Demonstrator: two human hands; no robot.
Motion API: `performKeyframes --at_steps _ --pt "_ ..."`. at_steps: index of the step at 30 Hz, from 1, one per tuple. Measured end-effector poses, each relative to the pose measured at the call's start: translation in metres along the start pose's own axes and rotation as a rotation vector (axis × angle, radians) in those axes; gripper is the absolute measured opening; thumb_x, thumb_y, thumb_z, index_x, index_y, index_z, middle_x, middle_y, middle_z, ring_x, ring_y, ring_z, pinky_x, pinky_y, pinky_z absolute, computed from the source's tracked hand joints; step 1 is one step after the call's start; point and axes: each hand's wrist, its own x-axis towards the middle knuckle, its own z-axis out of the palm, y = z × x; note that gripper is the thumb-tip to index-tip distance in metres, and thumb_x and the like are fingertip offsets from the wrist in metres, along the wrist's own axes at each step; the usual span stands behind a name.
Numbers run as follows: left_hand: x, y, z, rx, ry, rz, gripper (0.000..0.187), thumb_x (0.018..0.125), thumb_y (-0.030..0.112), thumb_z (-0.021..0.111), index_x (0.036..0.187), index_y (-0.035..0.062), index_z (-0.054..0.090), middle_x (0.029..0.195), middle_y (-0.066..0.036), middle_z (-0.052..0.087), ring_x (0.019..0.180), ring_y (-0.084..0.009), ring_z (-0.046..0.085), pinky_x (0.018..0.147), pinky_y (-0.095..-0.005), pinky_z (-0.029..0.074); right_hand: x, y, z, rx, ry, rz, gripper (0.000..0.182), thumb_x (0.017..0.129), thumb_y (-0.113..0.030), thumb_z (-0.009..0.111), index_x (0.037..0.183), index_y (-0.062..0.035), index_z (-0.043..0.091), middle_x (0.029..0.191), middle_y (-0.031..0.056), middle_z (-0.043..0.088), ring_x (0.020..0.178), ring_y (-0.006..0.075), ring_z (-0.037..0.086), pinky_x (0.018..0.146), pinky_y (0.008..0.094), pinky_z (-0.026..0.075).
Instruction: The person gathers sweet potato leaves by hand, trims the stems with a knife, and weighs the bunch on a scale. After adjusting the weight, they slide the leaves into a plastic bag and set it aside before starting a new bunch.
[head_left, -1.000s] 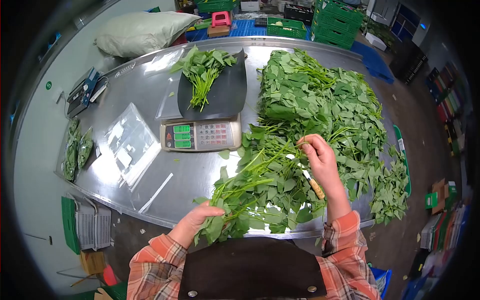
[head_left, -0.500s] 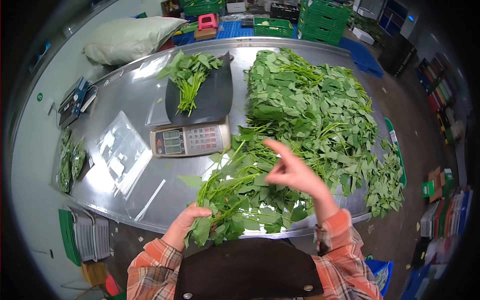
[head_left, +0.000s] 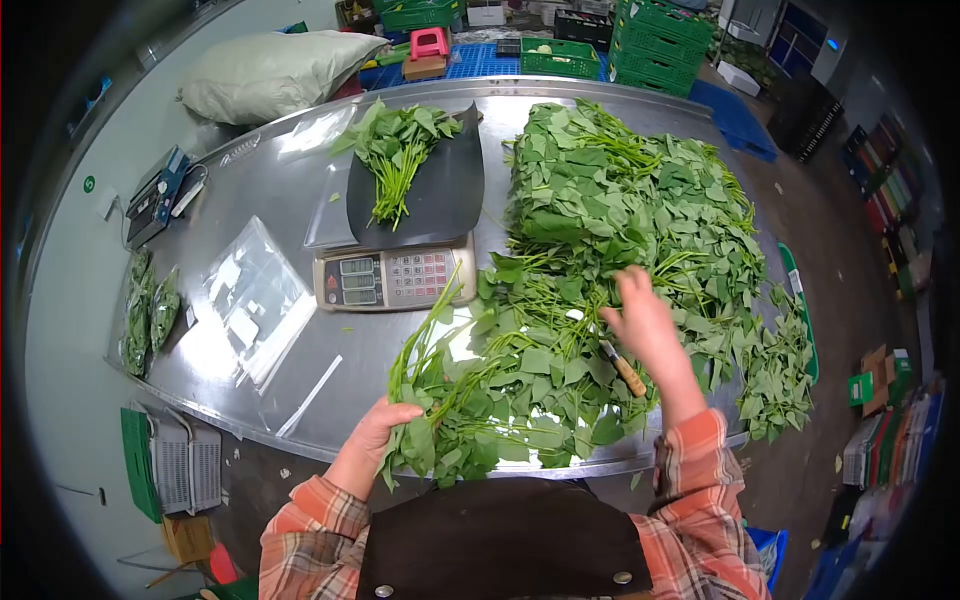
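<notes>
My left hand point(head_left: 384, 428) is closed around a bunch of leafy green stems point(head_left: 435, 385) at the table's near edge. Over the pile of leafy greens point(head_left: 640, 200), my right hand point(head_left: 648, 318) has its thumb and fingers apart, with the fingertips at the leaves. Just below that hand, a small knife with a wooden handle point(head_left: 628, 374) lies on the loose stems. Another bunch of greens point(head_left: 395, 165) rests in the dark pan point(head_left: 440, 205) of a weighing scale point(head_left: 395, 278).
Clear plastic bags point(head_left: 250, 290) lie left of the scale, and filled bags of greens point(head_left: 150, 315) sit at the table's left edge. A large white sack point(head_left: 270, 75) stands at the back left. Green crates point(head_left: 660, 50) are stacked beyond the metal table point(head_left: 270, 180).
My right hand has moved right and slightly up over the pile, and its fingers have spread. The knife now shows below it. My left hand still grips the stems.
</notes>
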Motion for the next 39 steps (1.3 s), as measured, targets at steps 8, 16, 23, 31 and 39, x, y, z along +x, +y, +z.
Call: performKeyframes --at_steps 8,16,23,31,39 --pt "0.018 -0.021 0.005 -0.084 -0.225 -0.027 0.062 0.07 0.007 0.068 0.127 0.0002 0.045 0.098 -0.008 0.06 0.082 -0.0197 0.06 0.074 -0.0301 0.05 -0.064 -0.071 0.075 1.847 -1.01 0.272 0.053 0.089 -0.02 0.059 0.134 -0.0053 0.037 0.099 0.0159 0.06 0.073 0.0171 0.06 0.057 0.0273 0.05" --pt "-0.003 -0.005 -0.033 1.035 -0.424 -0.513 0.058 0.074 0.013 0.068 0.126 -0.0031 0.047 0.113 -0.01 0.06 0.098 -0.0138 0.055 0.09 -0.0271 0.04 -0.06 -0.017 0.021 0.726 -0.776 -0.025 0.028 0.087 -0.023 0.059 0.109 -0.0061 0.059 0.068 0.0089 0.062 0.067 0.0204 0.062 0.066 0.0324 0.05" --pt "0.005 0.036 0.048 1.52 -0.626 -0.412 0.051 0.076 0.014 0.064 0.123 0.0018 0.05 0.1 -0.019 0.063 0.091 -0.0249 0.061 0.081 -0.0323 0.047 -0.077 -0.066 0.014 0.612 -0.652 -0.353 0.083 0.073 -0.033 0.073 0.138 -0.0034 0.029 0.135 0.0171 0.042 0.107 0.0314 0.056 0.094 0.0382 0.042" --pt "0.006 0.085 0.037 1.497 -0.259 0.507 0.06 0.075 0.021 0.067 0.128 0.0033 0.045 0.122 -0.012 0.053 0.114 -0.0264 0.049 0.098 -0.0375 0.038 -0.072 -0.093 0.037 0.85 -0.94 0.252 0.037 0.09 -0.033 0.055 0.108 -0.0011 0.053 0.064 0.0024 0.055 0.055 0.0123 0.054 0.052 0.0282 0.046" --pt "0.045 -0.05 0.023 -0.005 -0.065 -0.002 0.048 0.089 0.033 0.057 0.126 0.0023 0.047 0.126 -0.014 0.051 0.121 -0.0252 0.045 0.103 -0.0411 0.034 -0.081 -0.13 0.082 0.432 -0.624 -0.182 0.028 0.086 -0.02 0.055 0.102 0.0019 0.047 0.08 0.0238 0.06 0.076 0.0415 0.06 0.066 0.0471 0.049"
